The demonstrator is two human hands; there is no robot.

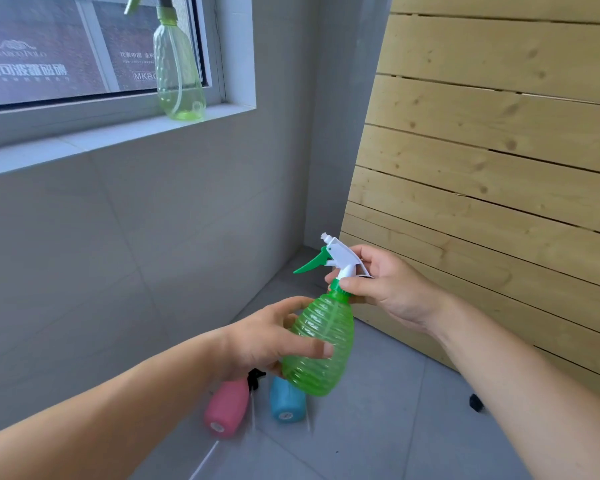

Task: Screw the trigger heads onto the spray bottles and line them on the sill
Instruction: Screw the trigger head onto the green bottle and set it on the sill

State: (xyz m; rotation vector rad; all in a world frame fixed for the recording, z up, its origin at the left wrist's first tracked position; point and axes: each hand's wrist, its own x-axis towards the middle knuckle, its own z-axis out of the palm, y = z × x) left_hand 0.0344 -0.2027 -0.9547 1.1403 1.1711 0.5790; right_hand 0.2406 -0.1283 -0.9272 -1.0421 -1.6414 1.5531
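Four bottles I count: one pale-green clear spray bottle (179,64) upright on the grey sill (84,140); pink (226,407) and blue (286,400) bottles lying on the floor; one ribbed green bottle (321,344), mid-air, my left hand (267,336) wrapping its belly, right hand (385,285) pinching its white trigger head (342,256).

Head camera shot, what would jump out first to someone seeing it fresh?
The ribbed green spray bottle held mid-frame: the left hand grips its body while the right hand pinches the collar under the white trigger head. Next, a pale green bottle standing on the window sill upper left, and pink and blue bottles lying on the floor below.
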